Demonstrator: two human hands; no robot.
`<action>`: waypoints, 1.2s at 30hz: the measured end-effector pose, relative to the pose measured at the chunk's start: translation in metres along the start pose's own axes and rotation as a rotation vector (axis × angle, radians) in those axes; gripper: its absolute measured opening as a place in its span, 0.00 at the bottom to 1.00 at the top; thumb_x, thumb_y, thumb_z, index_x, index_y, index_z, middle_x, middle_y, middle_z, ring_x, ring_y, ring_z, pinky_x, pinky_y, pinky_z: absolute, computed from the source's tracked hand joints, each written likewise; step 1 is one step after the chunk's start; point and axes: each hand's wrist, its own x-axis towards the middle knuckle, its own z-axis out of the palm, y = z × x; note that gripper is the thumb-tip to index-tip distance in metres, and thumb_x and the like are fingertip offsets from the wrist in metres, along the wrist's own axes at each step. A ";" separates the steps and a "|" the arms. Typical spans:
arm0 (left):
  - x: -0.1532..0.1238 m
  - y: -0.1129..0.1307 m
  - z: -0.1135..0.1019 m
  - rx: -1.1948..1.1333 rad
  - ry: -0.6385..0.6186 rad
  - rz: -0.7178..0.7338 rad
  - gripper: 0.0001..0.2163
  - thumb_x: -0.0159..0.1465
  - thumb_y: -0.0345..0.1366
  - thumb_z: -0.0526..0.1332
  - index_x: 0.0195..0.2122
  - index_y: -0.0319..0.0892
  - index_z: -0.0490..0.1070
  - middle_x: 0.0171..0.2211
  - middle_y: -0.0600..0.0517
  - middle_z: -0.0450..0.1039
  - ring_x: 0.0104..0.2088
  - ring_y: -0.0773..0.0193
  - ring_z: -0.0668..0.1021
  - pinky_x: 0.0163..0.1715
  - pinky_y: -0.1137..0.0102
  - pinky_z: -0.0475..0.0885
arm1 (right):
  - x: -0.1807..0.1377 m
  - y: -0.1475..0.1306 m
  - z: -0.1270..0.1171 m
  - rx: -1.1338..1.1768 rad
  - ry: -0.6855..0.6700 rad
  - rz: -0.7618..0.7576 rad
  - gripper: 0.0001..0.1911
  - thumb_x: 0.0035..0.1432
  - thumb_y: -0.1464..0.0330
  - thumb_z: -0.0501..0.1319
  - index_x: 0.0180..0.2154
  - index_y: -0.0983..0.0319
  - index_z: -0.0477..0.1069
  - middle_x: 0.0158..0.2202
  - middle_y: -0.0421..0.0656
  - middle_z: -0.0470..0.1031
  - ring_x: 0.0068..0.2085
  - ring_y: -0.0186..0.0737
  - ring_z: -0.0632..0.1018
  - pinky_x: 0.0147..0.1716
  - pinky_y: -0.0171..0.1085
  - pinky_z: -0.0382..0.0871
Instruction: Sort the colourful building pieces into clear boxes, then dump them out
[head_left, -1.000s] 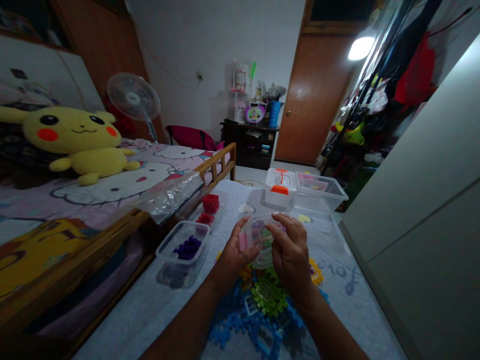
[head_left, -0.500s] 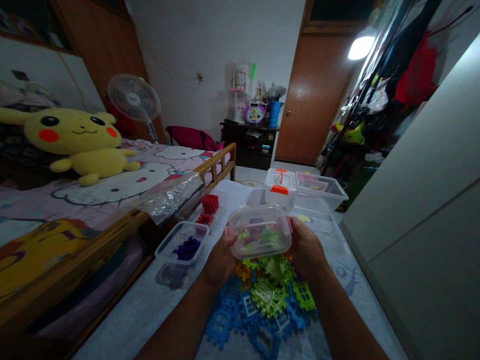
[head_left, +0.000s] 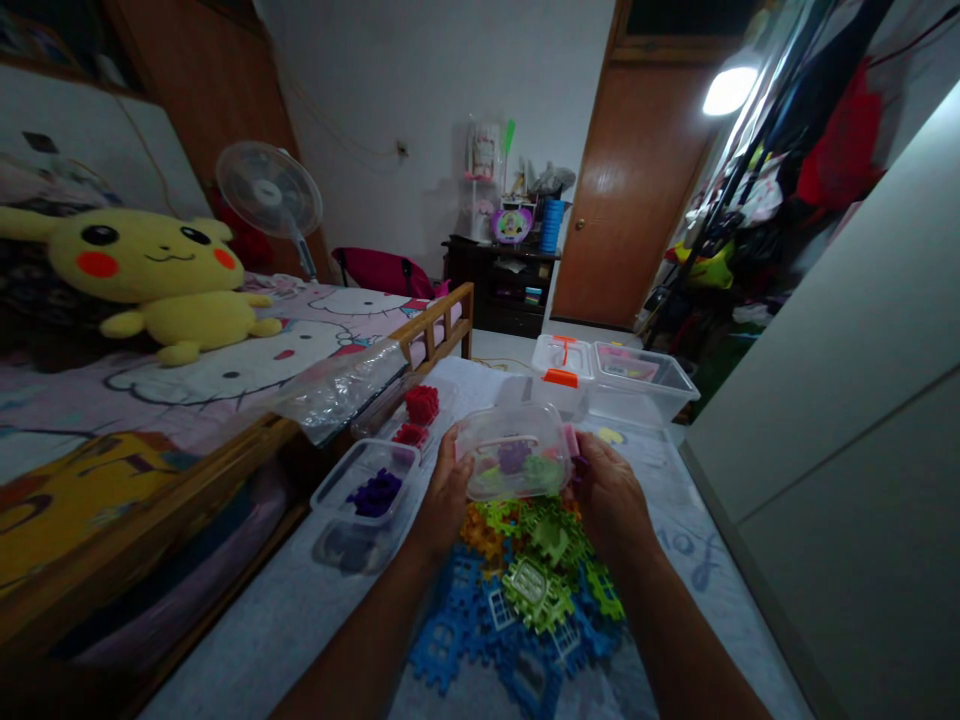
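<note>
My left hand (head_left: 448, 495) and my right hand (head_left: 611, 490) grip opposite ends of a clear plastic lid (head_left: 480, 430) with pink clips and a handle. I cannot tell whether any container is joined beneath it. Coloured shapes show through the plastic. By my right fingers is a small purple bit. Just below and nearer to me lies a heap of interlocking toy pieces: green pieces (head_left: 536, 590), orange pieces (head_left: 480, 535) and blue pieces (head_left: 442, 640). To the left, a clear open box (head_left: 322, 497) holds purple pieces (head_left: 375, 492).
Red pieces (head_left: 421, 404) sit in a clear tray beyond the purple ones. Farther back stand a lidded box (head_left: 562, 378) with orange clips and an open clear bin (head_left: 645, 400). A wooden bed rail (head_left: 255, 445) borders the left; a pale cabinet (head_left: 840, 400) borders the right.
The clear lid has tilted and shifted slightly up and left in my hands. My right fingers have moved along its pink clip, and purple now shows through the plastic.
</note>
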 end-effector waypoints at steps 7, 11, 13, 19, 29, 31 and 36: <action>-0.003 0.010 0.009 -0.023 -0.026 -0.004 0.22 0.63 0.43 0.62 0.58 0.52 0.63 0.54 0.51 0.72 0.58 0.55 0.71 0.58 0.62 0.66 | 0.000 -0.002 0.003 0.058 0.011 0.040 0.18 0.49 0.55 0.69 0.37 0.59 0.72 0.27 0.36 0.72 0.25 0.31 0.71 0.21 0.30 0.69; -0.004 0.013 0.010 -0.051 -0.011 -0.027 0.20 0.62 0.42 0.64 0.54 0.49 0.67 0.51 0.51 0.74 0.56 0.55 0.73 0.56 0.62 0.68 | 0.000 -0.001 0.001 0.057 -0.038 0.063 0.19 0.49 0.53 0.68 0.35 0.58 0.70 0.26 0.35 0.70 0.23 0.30 0.68 0.21 0.30 0.69; -0.003 0.014 0.008 -0.023 0.011 -0.029 0.18 0.61 0.41 0.64 0.52 0.49 0.68 0.51 0.50 0.74 0.56 0.54 0.73 0.55 0.63 0.68 | 0.000 0.000 -0.001 0.036 -0.072 0.072 0.19 0.50 0.52 0.68 0.34 0.59 0.69 0.26 0.35 0.68 0.23 0.29 0.66 0.21 0.29 0.68; -0.005 0.015 0.006 0.064 0.057 0.051 0.17 0.60 0.37 0.65 0.51 0.48 0.70 0.55 0.50 0.71 0.63 0.53 0.64 0.63 0.63 0.55 | 0.002 0.004 -0.004 -0.011 -0.138 0.101 0.17 0.54 0.52 0.64 0.33 0.59 0.68 0.28 0.35 0.68 0.26 0.31 0.67 0.22 0.29 0.68; -0.006 0.015 0.007 0.053 0.033 0.077 0.20 0.59 0.34 0.66 0.53 0.44 0.69 0.60 0.47 0.64 0.67 0.54 0.56 0.66 0.66 0.45 | 0.003 0.005 -0.009 -0.106 -0.109 0.052 0.16 0.52 0.53 0.66 0.31 0.57 0.68 0.28 0.34 0.69 0.28 0.33 0.69 0.26 0.31 0.68; -0.007 0.017 0.009 0.049 0.028 0.067 0.18 0.60 0.35 0.66 0.52 0.45 0.69 0.60 0.48 0.65 0.67 0.56 0.57 0.66 0.68 0.47 | 0.002 0.003 -0.009 -0.112 -0.109 0.043 0.16 0.52 0.54 0.66 0.31 0.57 0.68 0.28 0.34 0.69 0.28 0.33 0.70 0.27 0.32 0.69; -0.002 0.017 0.016 -0.091 0.030 -0.057 0.16 0.61 0.40 0.65 0.50 0.50 0.68 0.53 0.51 0.71 0.56 0.57 0.72 0.56 0.63 0.67 | 0.005 -0.003 -0.014 -0.120 -0.073 0.004 0.17 0.52 0.53 0.66 0.35 0.58 0.69 0.31 0.36 0.69 0.29 0.34 0.71 0.26 0.34 0.72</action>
